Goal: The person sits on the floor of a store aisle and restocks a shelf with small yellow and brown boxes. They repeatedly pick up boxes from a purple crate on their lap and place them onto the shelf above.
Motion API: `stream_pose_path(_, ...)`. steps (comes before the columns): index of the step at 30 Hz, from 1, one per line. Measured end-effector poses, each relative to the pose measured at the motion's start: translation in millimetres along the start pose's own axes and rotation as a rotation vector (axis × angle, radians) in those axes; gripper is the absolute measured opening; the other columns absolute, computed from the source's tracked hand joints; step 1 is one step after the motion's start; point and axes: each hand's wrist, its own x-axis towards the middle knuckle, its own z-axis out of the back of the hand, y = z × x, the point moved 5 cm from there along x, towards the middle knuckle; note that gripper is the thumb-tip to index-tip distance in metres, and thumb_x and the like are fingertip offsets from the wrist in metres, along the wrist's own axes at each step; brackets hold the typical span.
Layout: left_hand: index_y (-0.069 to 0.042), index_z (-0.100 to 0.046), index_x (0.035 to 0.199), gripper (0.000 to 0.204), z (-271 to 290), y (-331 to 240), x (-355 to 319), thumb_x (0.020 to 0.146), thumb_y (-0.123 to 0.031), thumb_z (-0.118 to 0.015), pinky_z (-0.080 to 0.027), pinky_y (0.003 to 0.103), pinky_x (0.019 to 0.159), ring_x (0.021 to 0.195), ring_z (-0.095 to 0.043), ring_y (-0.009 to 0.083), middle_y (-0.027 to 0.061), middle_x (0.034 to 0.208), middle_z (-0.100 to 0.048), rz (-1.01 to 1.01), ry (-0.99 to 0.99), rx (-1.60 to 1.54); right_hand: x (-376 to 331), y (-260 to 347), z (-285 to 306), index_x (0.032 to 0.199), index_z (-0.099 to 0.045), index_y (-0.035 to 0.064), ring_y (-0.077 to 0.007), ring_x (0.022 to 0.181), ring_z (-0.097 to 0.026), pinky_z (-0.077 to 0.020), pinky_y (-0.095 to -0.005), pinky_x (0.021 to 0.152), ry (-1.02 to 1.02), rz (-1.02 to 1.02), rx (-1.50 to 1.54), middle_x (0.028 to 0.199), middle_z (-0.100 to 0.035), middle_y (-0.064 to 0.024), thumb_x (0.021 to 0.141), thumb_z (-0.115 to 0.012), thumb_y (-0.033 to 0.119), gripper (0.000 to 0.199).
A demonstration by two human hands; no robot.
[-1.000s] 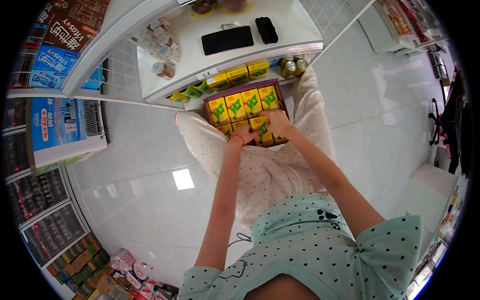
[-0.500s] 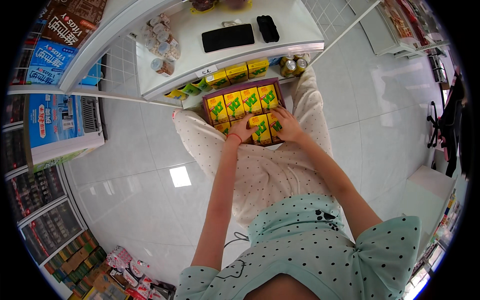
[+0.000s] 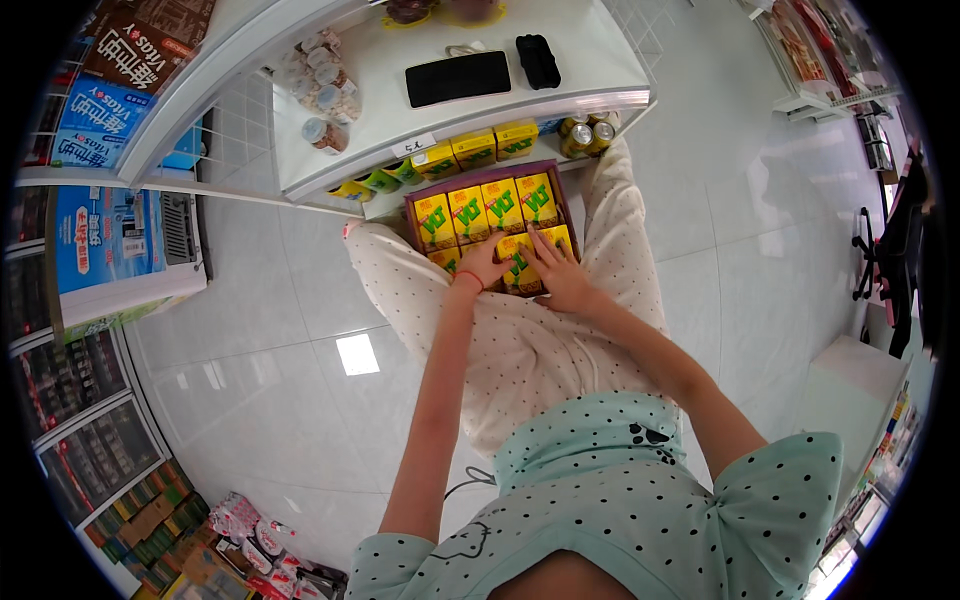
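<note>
Compared with half a second ago, the right hand (image 3: 566, 283) has come off the tray's right edge and now lies across the front row, close beside the left hand (image 3: 482, 266), which is in nearly the same place. The right fingers are extended over the cartons; the left ones are slightly bent, thumb near a front carton (image 3: 514, 252). Whether either hand grips or merely touches, I cannot tell.

The purple tray (image 3: 566, 207) sits between the person's knees, just in front of the shelf (image 3: 372, 110). In it stand two rows of yellow cartons (image 3: 434, 222): four in the back row, at least three in the front, where the hands cover part.

Under the top shelf are three more yellow boxes (image 3: 474, 150) and, at the right end, four cans (image 3: 578, 140). On top lie one phone (image 3: 458, 78) and one black case (image 3: 538, 62); at the left is a cluster of jars (image 3: 325, 135), too overlapped to count.
</note>
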Motion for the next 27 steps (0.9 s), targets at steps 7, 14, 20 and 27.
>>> stream_pose_path(7, -0.018, -0.044, 0.132, 0.064, 0.9, 0.4, -0.2, 0.077, -0.044, -0.064, -0.05, 0.039, 0.077, 0.089, -0.063, 0.0297, 0.0165, 0.097, -0.064, -0.033, -0.105, 0.058, 31.2, 5.4, -9.4, 0.136, -0.035, 0.0036, -0.0339, 0.137, -0.017, -0.0154, -0.0526, 0.109, 0.278, -0.226, -0.229, 0.147, -0.009, -0.0251, 0.074, -0.064, 0.029, 0.074)
stream_pose_path(14, -0.009, -0.046, 0.127, 0.06, -3.1, 9.0, -5.0, 0.083, -0.049, -0.055, -0.048, 0.04, 0.079, 0.093, -0.061, 0.0328, 0.0184, 0.103, -0.062, -0.019, -0.132, -0.047, 70.6, -14.3, 36.6, 0.113, -0.059, 0.0059, -0.0327, 0.1, -0.058, -0.0423, -0.0438, 0.088, 0.46, -0.063, 0.014, 0.103, -0.063, -0.0183, 0.075, -0.061, 0.047, 0.056)
stream_pose_path(20, -0.011, -0.036, 0.135, 0.068, -26.3, 23.6, 23.4, 0.083, -0.052, -0.052, -0.046, 0.043, 0.083, 0.102, -0.057, 0.0336, 0.0173, 0.116, -0.058, -0.002, -0.037, -0.043, 57.5, 33.3, 108.3, 0.124, -0.05, 0.0027, -0.0215, 0.116, -0.049, -0.0396, -0.0294, 0.094, 0.936, 0.227, 0.463, 0.123, -0.055, -0.0125, 0.091, -0.052, 0.031, 0.043)
stream_pose_path(27, -0.011, -0.028, 0.14, 0.067, -1.4, 13.3, -3.9, 0.089, -0.051, -0.044, -0.048, 0.042, 0.08, 0.1, -0.059, 0.0307, 0.0143, 0.117, -0.058, 0.121, 0.223, -0.172, 93.5, 205.4, 423.8, 0.11, -0.061, 0.0077, -0.019, 0.103, -0.058, -0.0447, -0.0311, 0.086, -0.137, 0.772, 0.476, 0.114, -0.062, -0.0065, 0.082, -0.057, 0.01, 0.028)
